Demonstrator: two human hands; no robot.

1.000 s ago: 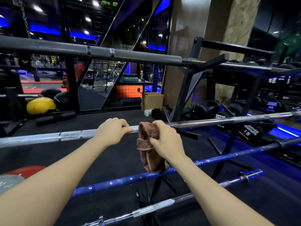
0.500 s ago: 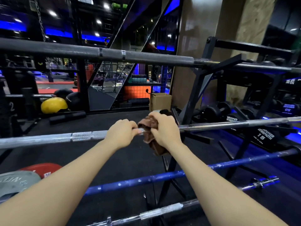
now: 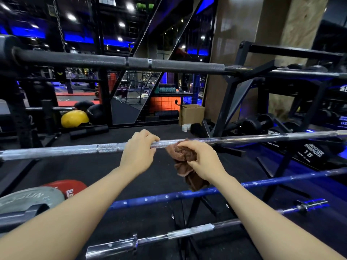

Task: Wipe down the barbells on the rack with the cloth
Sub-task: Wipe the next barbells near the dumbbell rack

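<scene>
Person is wiping the silver barbell [image 3: 244, 140], the second bar down on the rack [image 3: 228, 107], running 9 to 3 o'clock across mid-frame. To do this pass well, probably: wrap the cloth fully round the shaft, squeeze, and slide toward 3 o'clock in long strokes, twisting to reach the underside, while the other hand is steadying the bar.

Left hand [image 3: 139, 152] is gripping the silver bar from above, fingers curling over its top. Right hand [image 3: 201, 159], just beside it at 3 o'clock, is clutching the bunched brown cloth [image 3: 181, 156], fingers closed tight around it; the cloth's top edge is touching the bar's underside, not wrapping it, and the tail is hanging toward 6 o'clock, over the blue barbell [image 3: 169, 197]. Black barbell [image 3: 112, 61] is sitting above at 12 o'clock, chrome barbell [image 3: 187, 233] lowest at 6.
</scene>
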